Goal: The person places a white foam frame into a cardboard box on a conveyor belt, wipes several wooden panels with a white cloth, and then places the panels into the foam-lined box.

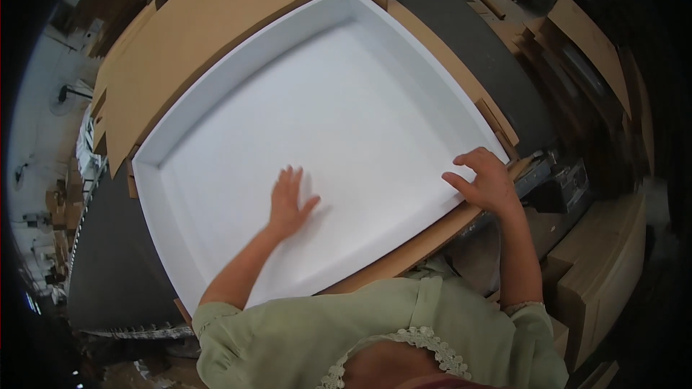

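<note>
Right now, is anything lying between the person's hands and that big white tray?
Nothing visible does. The left hand lies flat on the floor of the large white shallow tray, and the right hand grips its near right rim.

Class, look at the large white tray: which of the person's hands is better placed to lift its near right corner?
The right hand: its fingers already curl over the white tray at that corner's rim. The left hand lies flat on the tray floor, away from any edge.
</note>
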`<state>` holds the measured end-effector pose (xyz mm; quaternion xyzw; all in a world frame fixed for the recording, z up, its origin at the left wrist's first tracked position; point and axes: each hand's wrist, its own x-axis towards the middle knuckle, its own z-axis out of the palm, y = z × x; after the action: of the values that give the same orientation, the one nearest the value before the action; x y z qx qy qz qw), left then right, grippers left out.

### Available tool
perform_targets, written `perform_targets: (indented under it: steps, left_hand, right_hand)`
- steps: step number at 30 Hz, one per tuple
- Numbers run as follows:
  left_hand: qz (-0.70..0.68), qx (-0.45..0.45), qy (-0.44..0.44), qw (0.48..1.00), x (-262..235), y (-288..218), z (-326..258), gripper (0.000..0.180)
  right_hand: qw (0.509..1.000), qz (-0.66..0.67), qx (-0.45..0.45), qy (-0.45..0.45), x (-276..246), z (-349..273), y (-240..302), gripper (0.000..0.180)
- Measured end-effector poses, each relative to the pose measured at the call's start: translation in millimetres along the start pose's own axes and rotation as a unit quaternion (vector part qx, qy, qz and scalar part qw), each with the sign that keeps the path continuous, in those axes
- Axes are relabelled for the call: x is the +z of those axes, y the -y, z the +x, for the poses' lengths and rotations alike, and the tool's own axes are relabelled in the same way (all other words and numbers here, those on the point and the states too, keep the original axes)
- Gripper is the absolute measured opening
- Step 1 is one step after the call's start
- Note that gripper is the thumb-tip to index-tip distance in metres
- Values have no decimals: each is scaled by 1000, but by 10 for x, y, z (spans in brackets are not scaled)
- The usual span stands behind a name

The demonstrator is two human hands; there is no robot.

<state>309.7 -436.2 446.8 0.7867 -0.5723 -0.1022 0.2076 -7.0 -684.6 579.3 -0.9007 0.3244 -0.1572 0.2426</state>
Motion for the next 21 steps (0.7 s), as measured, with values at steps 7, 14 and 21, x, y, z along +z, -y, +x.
perform_targets:
  steps: [7,14,21]
  left_hand:
    - [53,120,68,989,296,-452,-894,53]
    - [-106,3,102,989,-71,-352,-430,26]
    - [-240,-18,23,970,-577,-1886,-8,29]
  right_hand:
    - [983,38,-143,-107,173,-17,-92,18]
    - [903,97,-6,-419,-267,-1315,-526,6]
    - [908,-1,381,-173,461,-3842,-1926,27]
